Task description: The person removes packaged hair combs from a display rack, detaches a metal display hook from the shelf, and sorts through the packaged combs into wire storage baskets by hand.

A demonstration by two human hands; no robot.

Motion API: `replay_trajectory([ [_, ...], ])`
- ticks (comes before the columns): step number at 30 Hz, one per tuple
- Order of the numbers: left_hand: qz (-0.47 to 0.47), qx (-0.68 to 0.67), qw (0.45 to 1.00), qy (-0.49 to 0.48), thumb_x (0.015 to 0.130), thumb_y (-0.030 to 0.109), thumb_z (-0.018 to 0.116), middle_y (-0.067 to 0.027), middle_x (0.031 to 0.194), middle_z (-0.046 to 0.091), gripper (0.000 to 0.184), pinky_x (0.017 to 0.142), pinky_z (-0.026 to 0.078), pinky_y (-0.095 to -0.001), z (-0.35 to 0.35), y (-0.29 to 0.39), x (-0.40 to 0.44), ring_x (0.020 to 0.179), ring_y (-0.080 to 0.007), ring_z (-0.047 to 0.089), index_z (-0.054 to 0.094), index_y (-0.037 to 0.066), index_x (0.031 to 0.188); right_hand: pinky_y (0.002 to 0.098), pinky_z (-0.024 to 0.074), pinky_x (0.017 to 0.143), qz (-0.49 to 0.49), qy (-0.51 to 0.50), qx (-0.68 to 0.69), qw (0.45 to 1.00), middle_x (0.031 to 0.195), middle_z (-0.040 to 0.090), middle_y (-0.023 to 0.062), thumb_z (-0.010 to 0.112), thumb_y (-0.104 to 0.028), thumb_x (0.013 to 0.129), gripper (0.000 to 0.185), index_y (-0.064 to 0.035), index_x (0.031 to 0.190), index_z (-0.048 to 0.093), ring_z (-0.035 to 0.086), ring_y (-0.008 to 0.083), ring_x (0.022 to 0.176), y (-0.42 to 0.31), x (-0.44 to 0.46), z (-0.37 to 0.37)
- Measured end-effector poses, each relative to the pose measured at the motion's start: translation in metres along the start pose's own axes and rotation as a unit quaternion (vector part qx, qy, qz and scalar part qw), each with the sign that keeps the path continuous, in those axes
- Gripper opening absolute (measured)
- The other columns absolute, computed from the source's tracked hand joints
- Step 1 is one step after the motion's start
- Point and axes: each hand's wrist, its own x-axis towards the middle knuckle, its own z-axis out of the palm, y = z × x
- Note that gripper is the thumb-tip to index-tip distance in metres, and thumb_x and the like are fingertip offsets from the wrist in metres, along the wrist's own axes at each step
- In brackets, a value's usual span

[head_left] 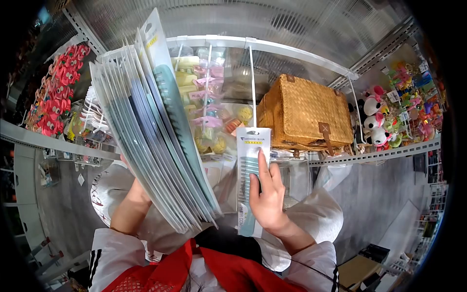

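Note:
A thick stack of packaged combs (pixel 151 131), pale blue and green in clear packs, leans at the centre left. Behind it is my left hand (pixel 136 187), its fingers mostly hidden by the packs. My right hand (pixel 267 194) lies against the front of a single packaged comb (pixel 248 180), index finger extended up its card and thumb on the pack. This comb is upright, at the end of a white display hook (pixel 252 87). Whether the hook passes through its hang hole I cannot tell.
A woven basket (pixel 311 114) stands right of the hook. Pink and yellow packaged items (pixel 206 92) hang behind the stack. Red plush items (pixel 61 92) hang at far left, panda toys (pixel 375 117) at right. A perforated white rail (pixel 379 153) crosses the right side.

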Motion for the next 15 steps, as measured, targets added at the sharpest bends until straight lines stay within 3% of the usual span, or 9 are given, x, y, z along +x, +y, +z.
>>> replay_trajectory([
  [2,0.004,0.000,1.000,0.007,0.065,0.036,0.066,-0.0113,0.117,0.051,0.069,0.090,0.042,-0.0429,0.000,0.001,-0.002,0.104,-0.0271,0.052,0.043,0.006,0.124,0.0301,0.0415,0.059,0.028,0.015,0.046,0.998,0.079,0.045,0.0148,0.053,0.008,0.075,0.053,-0.0002,0.126,0.041,0.046,0.0252,0.064,0.002,-0.004,0.004],
  [5,0.008,-0.005,1.000,0.019,0.065,0.035,0.066,-0.0112,0.117,0.051,0.069,0.090,0.042,-0.0429,0.000,0.000,-0.005,0.104,-0.0269,0.052,0.043,0.006,0.124,0.0324,0.0419,0.051,-0.009,0.029,0.034,0.999,0.080,0.043,0.0161,0.053,0.004,0.078,0.051,-0.0018,0.127,0.039,0.048,0.0275,0.057,0.014,0.003,0.007],
  [11,0.009,-0.017,0.999,0.026,0.065,0.035,0.066,-0.0111,0.117,0.051,0.069,0.089,0.043,-0.0429,0.002,-0.002,-0.009,0.103,-0.0267,0.052,0.043,0.006,0.123,0.0377,0.0403,0.054,-0.052,0.068,-0.001,0.996,0.079,0.042,0.0170,0.051,0.003,0.078,0.053,-0.0047,0.128,0.037,0.048,0.0327,0.061,0.054,0.065,0.037],
  [12,0.008,-0.017,1.000,0.025,0.065,0.035,0.066,-0.0111,0.117,0.051,0.069,0.089,0.043,-0.0429,0.002,-0.003,-0.009,0.103,-0.0266,0.052,0.043,0.006,0.123,0.0350,0.0393,0.062,-0.011,0.054,0.004,0.998,0.081,0.043,0.0167,0.050,0.007,0.074,0.060,-0.0069,0.130,0.035,0.046,0.0319,0.069,0.053,0.082,0.041],
  [13,0.005,-0.017,1.000,0.026,0.065,0.035,0.066,-0.0111,0.117,0.051,0.069,0.089,0.043,-0.0429,0.002,-0.003,-0.011,0.103,-0.0266,0.053,0.043,0.006,0.123,0.0364,0.0397,0.064,-0.050,0.074,-0.003,0.996,0.083,0.044,0.0178,0.049,0.008,0.074,0.062,-0.0063,0.132,0.032,0.047,0.0330,0.070,0.063,0.099,0.051],
  [15,0.000,-0.016,1.000,0.025,0.065,0.035,0.066,-0.0110,0.117,0.051,0.068,0.089,0.043,-0.0429,0.002,-0.002,-0.010,0.103,-0.0265,0.053,0.044,0.006,0.123,0.0378,0.0401,0.065,-0.033,0.054,-0.001,0.998,0.084,0.044,0.0182,0.047,0.004,0.077,0.059,-0.0054,0.132,0.030,0.047,0.0328,0.070,0.071,0.132,0.058],
])
